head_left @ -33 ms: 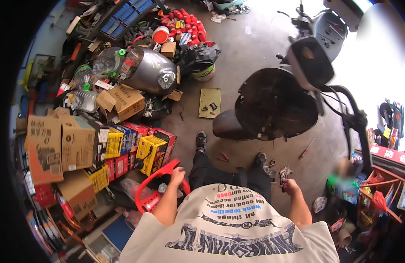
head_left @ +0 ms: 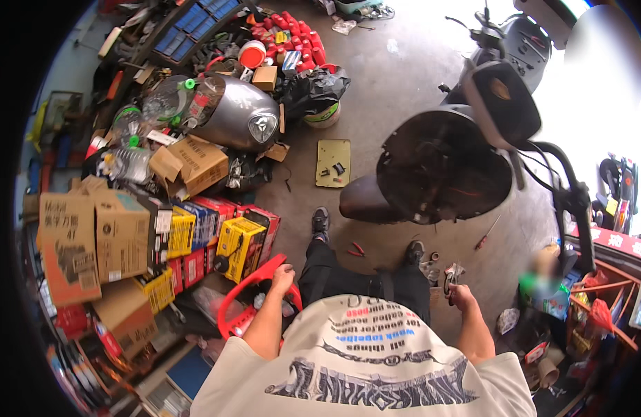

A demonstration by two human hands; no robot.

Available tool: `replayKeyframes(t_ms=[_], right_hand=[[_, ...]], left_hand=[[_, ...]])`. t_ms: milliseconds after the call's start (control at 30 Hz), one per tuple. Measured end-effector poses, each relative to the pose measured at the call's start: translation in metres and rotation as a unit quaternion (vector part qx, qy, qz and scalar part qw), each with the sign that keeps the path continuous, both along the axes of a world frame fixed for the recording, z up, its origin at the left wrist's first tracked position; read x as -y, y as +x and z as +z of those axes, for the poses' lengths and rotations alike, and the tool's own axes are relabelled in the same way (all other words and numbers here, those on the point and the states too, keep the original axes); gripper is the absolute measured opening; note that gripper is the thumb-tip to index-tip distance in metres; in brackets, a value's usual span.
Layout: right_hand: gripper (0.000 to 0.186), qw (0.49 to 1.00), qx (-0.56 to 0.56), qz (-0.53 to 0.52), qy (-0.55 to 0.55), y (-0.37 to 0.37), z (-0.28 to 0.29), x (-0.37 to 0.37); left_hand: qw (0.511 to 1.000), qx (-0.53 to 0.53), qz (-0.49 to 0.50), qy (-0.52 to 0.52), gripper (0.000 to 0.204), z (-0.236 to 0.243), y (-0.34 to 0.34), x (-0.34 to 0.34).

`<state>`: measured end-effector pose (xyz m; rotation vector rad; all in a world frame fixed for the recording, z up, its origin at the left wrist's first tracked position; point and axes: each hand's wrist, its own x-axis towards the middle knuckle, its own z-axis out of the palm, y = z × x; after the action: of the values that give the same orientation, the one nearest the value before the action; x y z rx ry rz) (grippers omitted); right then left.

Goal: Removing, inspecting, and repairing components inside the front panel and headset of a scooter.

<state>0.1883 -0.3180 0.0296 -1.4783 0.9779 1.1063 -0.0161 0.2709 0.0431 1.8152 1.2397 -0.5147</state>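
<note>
My left hand (head_left: pixel 282 279) is curled round the top of a red plastic frame (head_left: pixel 259 272) low at my left. My right hand (head_left: pixel 461 295) grips a small silvery metal tool (head_left: pixel 452 276), its exact kind unclear, out beside my right thigh. A dark scooter (head_left: pixel 442 163) fills the centre right, with its round hollow front cowl facing me and its mirror (head_left: pixel 502 104) above. Red-handled pliers (head_left: pixel 356 251) lie on the floor near my feet, and a screwdriver (head_left: pixel 481 242) lies farther right. A yellowish tray (head_left: pixel 332 163) with small dark parts sits beyond my feet.
Stacked cartons (head_left: pixel 122 240), yellow and red boxes (head_left: pixel 240 247), large bottles, a silver body panel (head_left: pixel 234 111) and red containers (head_left: pixel 300 38) crowd the left. At the right are a cluttered wooden rack (head_left: pixel 598 292), bags and a bright doorway.
The scooter's mirror, handlebar and front cowl have shifted slightly to the right. My hands stay in much the same places, each still holding its item.
</note>
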Motion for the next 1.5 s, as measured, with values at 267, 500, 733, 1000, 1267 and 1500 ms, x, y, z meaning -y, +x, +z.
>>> replayKeyframes(t_ms=[267, 500, 733, 1000, 1267, 1500], right_hand=[[0.016, 0.985, -0.010, 0.112, -0.129, -0.033, 0.002, -0.121], [0.014, 0.969, -0.084, 0.160, -0.167, -0.042, -0.141, -0.149], [0.027, 0.974, -0.067, 0.161, -0.146, -0.028, -0.332, -0.099], [0.027, 0.960, -0.078, 0.203, -0.176, -0.159, -0.277, 0.133], [0.029, 0.952, -0.048, 0.227, -0.199, -0.212, -0.283, 0.178], [0.030, 0.940, 0.003, 0.247, -0.234, -0.160, -0.350, 0.035]], left_hand=[[0.984, 0.004, -0.168, 0.054, 0.027, -0.108, 0.105, -0.112], [0.963, 0.085, -0.244, 0.082, 0.031, -0.267, 0.195, -0.123], [0.939, 0.178, -0.264, 0.130, 0.036, -0.452, 0.305, -0.083], [0.906, 0.087, -0.346, 0.226, 0.082, -0.545, 0.387, -0.055], [0.886, 0.083, -0.377, 0.257, 0.078, -0.579, 0.387, -0.052], [0.918, 0.239, -0.222, 0.227, 0.072, -0.492, 0.360, -0.051]])
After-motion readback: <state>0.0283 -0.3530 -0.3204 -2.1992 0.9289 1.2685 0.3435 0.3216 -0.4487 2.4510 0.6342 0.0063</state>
